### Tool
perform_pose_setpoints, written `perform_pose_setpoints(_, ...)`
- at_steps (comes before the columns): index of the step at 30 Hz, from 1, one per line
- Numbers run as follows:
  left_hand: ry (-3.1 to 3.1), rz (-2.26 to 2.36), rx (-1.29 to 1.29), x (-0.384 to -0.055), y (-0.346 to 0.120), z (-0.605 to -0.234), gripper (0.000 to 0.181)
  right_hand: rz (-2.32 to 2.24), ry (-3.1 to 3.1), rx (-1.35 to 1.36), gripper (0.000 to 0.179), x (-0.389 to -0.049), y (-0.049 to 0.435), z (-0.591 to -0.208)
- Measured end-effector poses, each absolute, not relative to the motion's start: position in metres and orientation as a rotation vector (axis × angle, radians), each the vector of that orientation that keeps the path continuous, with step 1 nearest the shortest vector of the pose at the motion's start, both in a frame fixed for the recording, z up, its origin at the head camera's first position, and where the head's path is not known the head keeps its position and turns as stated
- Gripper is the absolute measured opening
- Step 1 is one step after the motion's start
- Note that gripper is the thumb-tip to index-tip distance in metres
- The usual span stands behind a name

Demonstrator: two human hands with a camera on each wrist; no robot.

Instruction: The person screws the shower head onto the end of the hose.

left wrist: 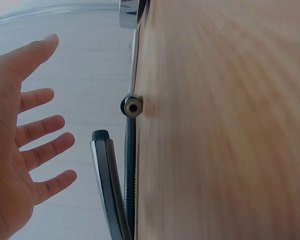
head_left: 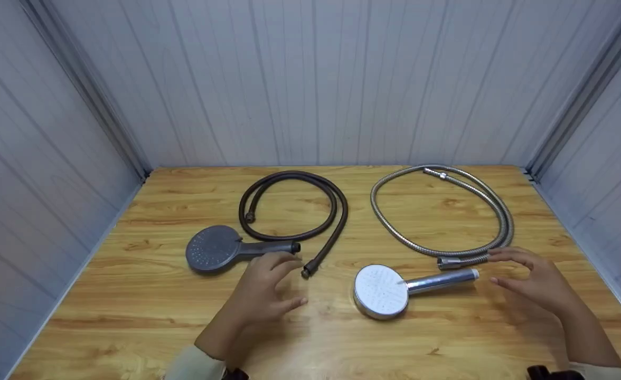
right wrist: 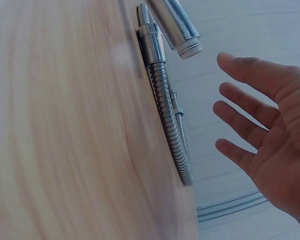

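My left hand (head_left: 263, 290), fingers spread and holding nothing, hovers near the handle of a dark grey shower head (head_left: 214, 249). That handle's black threaded end (left wrist: 100, 135) shows in the left wrist view. Beside it lies a coiled dark shower hose (head_left: 340, 211), one end fitting close to my left fingertips. My right hand (head_left: 537, 279) is empty too, thumb and fingers apart, just right of a chrome shower head (head_left: 382, 292) with a white spray face. Its handle ends in a white thread (right wrist: 190, 49). Behind it a silver metal shower hose (head_left: 376, 206) lies looped, its conical nut (right wrist: 153, 44) toward the handle.
Everything lies on a wood-grain table (head_left: 147, 327). Pale panelled walls (head_left: 310, 84) close in the back, the left and the right sides. Both shower heads have their spray faces up and their handles pointing right.
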State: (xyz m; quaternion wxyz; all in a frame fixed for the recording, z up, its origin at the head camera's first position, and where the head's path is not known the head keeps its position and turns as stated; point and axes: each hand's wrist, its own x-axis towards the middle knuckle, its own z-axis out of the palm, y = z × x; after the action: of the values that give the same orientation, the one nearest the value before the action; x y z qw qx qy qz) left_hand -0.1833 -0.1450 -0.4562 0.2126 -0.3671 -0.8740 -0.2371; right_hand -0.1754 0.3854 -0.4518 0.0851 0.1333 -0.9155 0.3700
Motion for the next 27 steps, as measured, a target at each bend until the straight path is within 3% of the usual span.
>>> perform_pose_setpoints(27, -2.386, -0.678, -1.102, -0.185, -0.115, -0.459, 0.055, 1.211, -2.804, 0.304, 0.037, -0.188, 0.389, -0.46)
